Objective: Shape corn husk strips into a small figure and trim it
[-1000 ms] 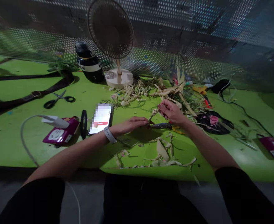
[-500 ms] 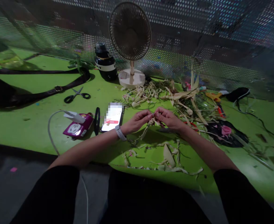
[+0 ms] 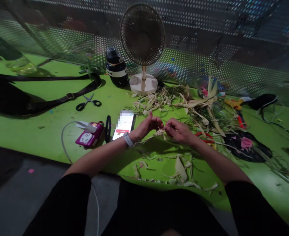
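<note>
A short braid of pale dried plant husk hangs between my hands, its thin tail trailing left toward my wristband. My right hand is closed, pinching the braid's right end between thumb and fingers. Just left of it, my left hand has its thumb raised apart from its bent fingers. Those fingertips come close to the braid's top, and whether they touch it is hard to see. Beneath both hands, scattered husk strips lie along the near edge of the green table.
Beside my left forearm are a lit phone, a purple power socket and scissors. A fan and dark bottle stand behind. A husk pile, red-handled tool and glue gun lie right.
My left thumb has lifted away from the pinch and the left hand has opened somewhat. The right hand keeps its pinch on the braid. The whole view has shifted slightly.
</note>
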A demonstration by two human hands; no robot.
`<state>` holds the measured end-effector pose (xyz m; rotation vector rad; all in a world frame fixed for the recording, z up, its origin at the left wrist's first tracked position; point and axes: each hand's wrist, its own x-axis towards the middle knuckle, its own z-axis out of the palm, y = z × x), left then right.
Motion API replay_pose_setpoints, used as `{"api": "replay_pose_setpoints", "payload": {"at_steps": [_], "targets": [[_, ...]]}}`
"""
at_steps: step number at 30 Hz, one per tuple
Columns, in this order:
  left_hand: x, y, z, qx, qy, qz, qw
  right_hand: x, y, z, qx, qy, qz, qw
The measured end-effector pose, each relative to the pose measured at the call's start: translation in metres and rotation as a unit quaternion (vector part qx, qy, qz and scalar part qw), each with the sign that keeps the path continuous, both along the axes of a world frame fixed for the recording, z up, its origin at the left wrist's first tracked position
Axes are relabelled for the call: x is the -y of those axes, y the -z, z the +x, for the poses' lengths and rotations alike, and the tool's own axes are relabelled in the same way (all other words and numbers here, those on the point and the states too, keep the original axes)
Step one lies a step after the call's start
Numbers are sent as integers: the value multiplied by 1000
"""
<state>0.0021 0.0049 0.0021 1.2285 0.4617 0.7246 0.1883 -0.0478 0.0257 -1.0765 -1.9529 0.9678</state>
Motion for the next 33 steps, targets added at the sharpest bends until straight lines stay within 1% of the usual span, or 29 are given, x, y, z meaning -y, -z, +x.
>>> {"api": "replay_pose_setpoints", "payload": {"at_steps": [1, 3, 5, 7, 10, 15, 18, 21, 23, 27, 30, 33], "targets": [[-2, 0, -1, 5, 29, -16, 999, -2, 2, 3, 14, 20, 21, 999], [-5, -1, -4, -11, 88, -9, 996, -7, 6, 9, 30, 53, 38, 997], [-5, -4, -6, -49, 112, 16, 992, -11, 10, 13, 36, 80, 41, 995], [-4, -5, -6, -79, 95, 35, 992, -14, 12, 15, 44, 96, 47, 993], [-3, -5, -3, -83, 62, 67, 992, -15, 11, 15, 60, 96, 63, 992], [-2, -2, -2, -89, 14, 166, 982, -15, 8, 13, 92, 105, 95, 986], [-2, 2, -2, -117, -25, 237, 964, -15, 11, 14, 135, 110, 151, 973], [-1, 6, -2, -149, -84, 313, 934, -15, 14, 16, 170, 105, 214, 956], [-2, 9, -2, -142, -112, 343, 922, -14, 14, 17, 171, 98, 233, 952], [-3, 13, -2, -101, -118, 347, 925, -11, 14, 17, 146, 96, 210, 962], [-3, 14, -2, -95, -110, 318, 937, -9, 13, 16, 131, 88, 186, 970], [-1, 13, -3, -99, -103, 290, 946, -7, 10, 15, 109, 111, 182, 971]]}}
